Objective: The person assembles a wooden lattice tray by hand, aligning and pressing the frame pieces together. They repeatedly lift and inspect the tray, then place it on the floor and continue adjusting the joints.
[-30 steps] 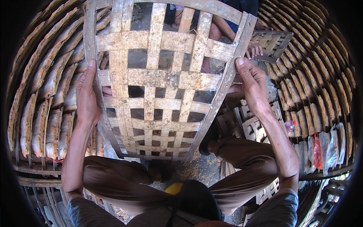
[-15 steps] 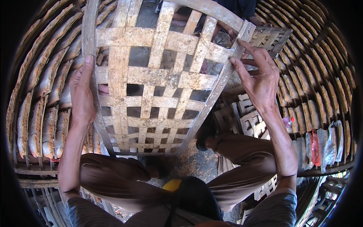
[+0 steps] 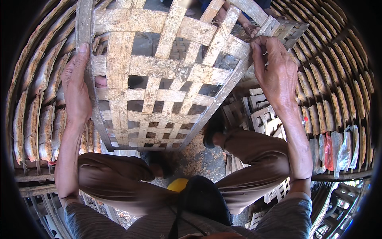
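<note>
One woven bamboo tray (image 3: 159, 91) was in the hands, and it filled the middle and the top of the head view, from about 10 o'clock to 1 o'clock. It was made of flat pale strips, grey-white and dusty, crossed over and under each other with square gaps between them. I could count about four wide upright strips and five or six crossing ones; lower down they got too small to count exactly. A thicker frame strip ran along each side, and the tray got narrow toward its lower end, which stood just above the knees near the centre.

Two hands of the person held it. The left hand (image 3: 77, 87), at 9 o'clock, lay flat along the left frame strip, the fingers pressed together and the thumb pointing up along the wood. The right hand (image 3: 274, 69), at 2 o'clock, was curled, and its fingertips pinched the upper right corner of the tray.

Another person's hand (image 3: 248, 28) showed at 12 o'clock behind the tray, near a second, smaller woven tray (image 3: 292, 32).

Many long flat dried pieces (image 3: 36, 115) lay in rows on racks at 9 o'clock and also at 3 o'clock; they were too many to count. A few clear plastic bags (image 3: 338, 149), one with red in it, hung at 4 o'clock. Several small woven trays (image 3: 262, 115) were stacked beside the right knee. One yellow round object (image 3: 177, 184) sat at 6 o'clock, partly hidden.
</note>
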The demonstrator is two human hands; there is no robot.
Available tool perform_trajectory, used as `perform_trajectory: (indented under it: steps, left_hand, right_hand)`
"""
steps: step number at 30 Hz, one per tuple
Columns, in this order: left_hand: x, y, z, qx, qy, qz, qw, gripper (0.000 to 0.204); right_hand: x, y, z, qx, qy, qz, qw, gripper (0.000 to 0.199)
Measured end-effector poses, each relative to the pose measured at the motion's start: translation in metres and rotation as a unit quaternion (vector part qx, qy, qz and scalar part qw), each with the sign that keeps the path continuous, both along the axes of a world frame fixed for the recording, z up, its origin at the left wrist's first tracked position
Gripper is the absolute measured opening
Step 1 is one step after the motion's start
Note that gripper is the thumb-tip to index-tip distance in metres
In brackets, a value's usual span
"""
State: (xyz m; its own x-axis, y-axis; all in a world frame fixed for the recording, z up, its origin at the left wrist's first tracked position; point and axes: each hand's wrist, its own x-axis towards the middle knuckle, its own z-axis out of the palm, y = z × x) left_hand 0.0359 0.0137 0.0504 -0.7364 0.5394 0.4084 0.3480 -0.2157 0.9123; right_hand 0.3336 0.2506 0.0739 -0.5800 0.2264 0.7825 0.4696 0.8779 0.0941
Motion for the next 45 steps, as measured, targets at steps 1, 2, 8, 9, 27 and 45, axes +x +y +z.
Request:
perform_trajectory:
  steps: [1,2,8,9,27,45]
  left_hand:
    - [0.000,0.000,0.000,-0.014,-0.005,-0.010,1.000,0.042]
    - [-0.001,-0.001,0.000,-0.028,-0.008,-0.018,0.999,0.043]
    - [-0.002,0.001,0.001,-0.080,-0.007,0.035,0.996,0.049]
    - [-0.003,0.002,0.001,-0.071,-0.011,0.037,0.997,0.047]
    - [-0.011,-0.002,-0.001,-0.122,0.017,-0.007,0.992,0.045]
    - [0.000,-0.003,0.007,-0.113,0.067,-0.034,0.991,0.048]
  right_hand:
    - [-0.001,0.000,-0.001,0.010,0.002,-0.014,1.000,0.005]
    - [-0.002,0.000,-0.001,0.020,0.005,-0.025,0.999,0.006]
    - [0.016,0.008,0.009,-0.129,0.044,-0.025,0.990,0.018]
    - [0.018,0.004,0.010,-0.171,0.023,-0.038,0.984,0.018]
    - [0.019,0.010,0.001,-0.094,-0.084,0.143,0.982,0.008]
    - [0.025,0.001,0.007,-0.317,-0.198,0.058,0.926,0.016]
